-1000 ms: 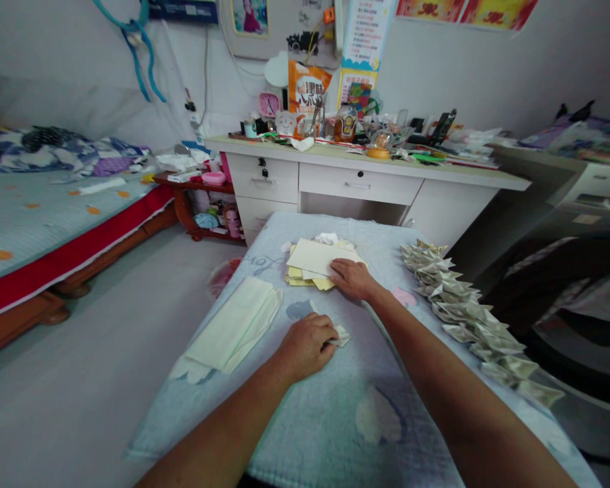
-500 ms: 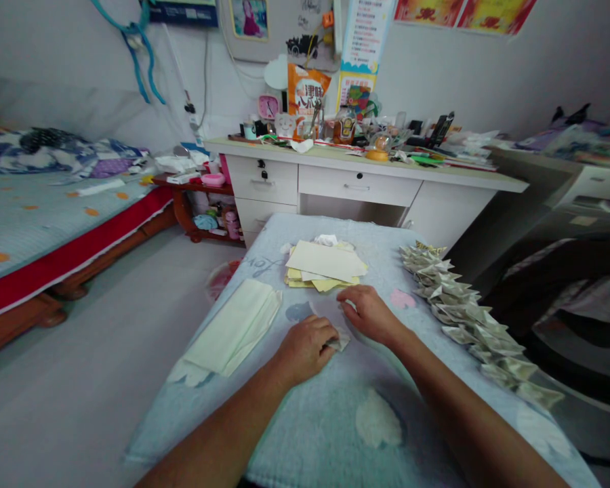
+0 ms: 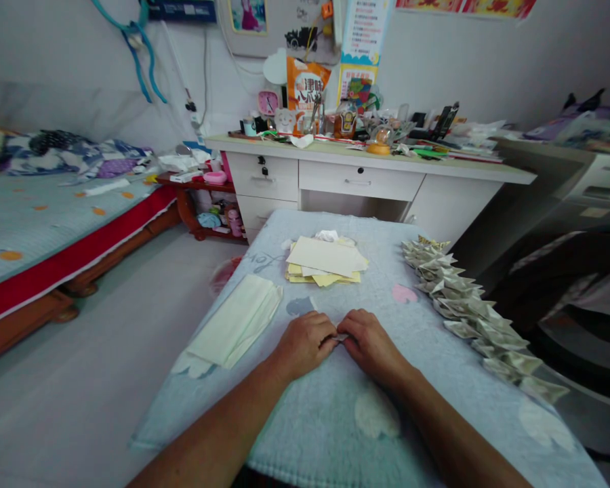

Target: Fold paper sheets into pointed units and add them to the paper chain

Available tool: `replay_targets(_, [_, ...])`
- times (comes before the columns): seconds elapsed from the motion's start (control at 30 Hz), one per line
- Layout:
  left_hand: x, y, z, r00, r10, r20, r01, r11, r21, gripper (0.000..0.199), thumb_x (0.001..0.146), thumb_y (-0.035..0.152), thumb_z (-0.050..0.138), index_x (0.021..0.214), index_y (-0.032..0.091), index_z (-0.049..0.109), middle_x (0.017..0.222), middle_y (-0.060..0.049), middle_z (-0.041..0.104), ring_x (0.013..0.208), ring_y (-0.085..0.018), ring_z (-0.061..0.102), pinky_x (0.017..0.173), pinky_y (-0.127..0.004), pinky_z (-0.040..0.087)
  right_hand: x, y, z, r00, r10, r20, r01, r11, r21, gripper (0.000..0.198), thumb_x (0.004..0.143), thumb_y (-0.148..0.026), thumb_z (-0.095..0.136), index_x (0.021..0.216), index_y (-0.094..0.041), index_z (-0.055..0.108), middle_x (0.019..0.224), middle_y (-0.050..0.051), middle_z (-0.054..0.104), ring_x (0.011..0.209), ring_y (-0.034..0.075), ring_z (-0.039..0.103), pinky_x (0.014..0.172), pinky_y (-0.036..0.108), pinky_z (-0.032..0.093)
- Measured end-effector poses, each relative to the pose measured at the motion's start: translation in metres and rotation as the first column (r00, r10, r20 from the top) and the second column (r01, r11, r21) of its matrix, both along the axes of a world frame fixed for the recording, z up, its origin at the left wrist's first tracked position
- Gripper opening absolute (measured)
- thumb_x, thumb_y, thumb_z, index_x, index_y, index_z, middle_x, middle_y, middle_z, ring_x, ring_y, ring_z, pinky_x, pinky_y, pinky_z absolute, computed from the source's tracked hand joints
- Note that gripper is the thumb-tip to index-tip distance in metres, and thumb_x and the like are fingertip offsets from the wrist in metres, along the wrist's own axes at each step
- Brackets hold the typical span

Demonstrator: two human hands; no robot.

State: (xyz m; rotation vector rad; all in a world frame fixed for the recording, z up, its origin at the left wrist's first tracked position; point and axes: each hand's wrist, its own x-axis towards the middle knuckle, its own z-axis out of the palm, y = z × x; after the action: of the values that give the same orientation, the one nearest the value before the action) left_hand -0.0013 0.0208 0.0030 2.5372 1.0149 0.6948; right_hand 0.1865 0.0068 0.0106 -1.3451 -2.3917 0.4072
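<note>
My left hand (image 3: 308, 342) and my right hand (image 3: 369, 340) meet over the middle of the cloth-covered table (image 3: 330, 434). Between their fingertips is a small folded piece of paper (image 3: 341, 337), mostly hidden by the fingers. Both hands are closed on it. Beyond them lies a stack of cream and yellow paper sheets (image 3: 328, 256). Left of my left hand, a pale green folded stack of paper (image 3: 236, 318) rests at a slant. On the right, a long row of pointed folded-paper pieces (image 3: 468, 305) runs along the table edge.
A white desk (image 3: 356, 181) cluttered with jars, a snack bag (image 3: 305, 91) and a pink clock (image 3: 268, 103) stands behind the table. A bed (image 3: 55, 217) is at the left, with a red-brown side shelf (image 3: 183, 203). At the right is a washing machine (image 3: 600, 196).
My right hand has come down and toward me to join my left hand at the small folded paper. Its fingers have closed on the paper's other end.
</note>
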Motion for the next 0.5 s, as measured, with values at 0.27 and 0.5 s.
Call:
replay_targets(0.27, [-0.002, 0.0023, -0.002, 1.0, 0.024, -0.018, -0.024, 0.998, -0.056, 0.002, 0.079, 0.018, 0.063, 0.079, 0.018, 0.061, 0.082, -0.002, 0.062, 0.082, -0.016, 0.056, 0.073, -0.026, 0.043, 0.0004, -0.0005, -0.007, 0.994, -0.042, -0.098, 0.041, 0.999, -0.011, 0.022, 0.069, -0.003, 0.052, 0.084, -0.019, 0.056, 0.087, 0.004, 0.058, 0.086, 0.019, 0.05, 0.077, 0.031, 0.036])
replay_targets(0.5, [-0.0033, 0.0054, -0.009, 0.999, 0.006, -0.035, -0.008, 0.999, -0.05, 0.003, 0.08, 0.017, 0.062, 0.079, 0.019, 0.063, 0.082, -0.002, 0.062, 0.082, -0.016, 0.057, 0.074, -0.027, 0.042, 0.0076, -0.0001, -0.0073, 0.992, -0.039, -0.12, 0.037, 0.999, -0.015, 0.018, 0.073, -0.005, 0.059, 0.084, -0.018, 0.058, 0.085, 0.003, 0.057, 0.083, 0.018, 0.049, 0.076, 0.03, 0.035])
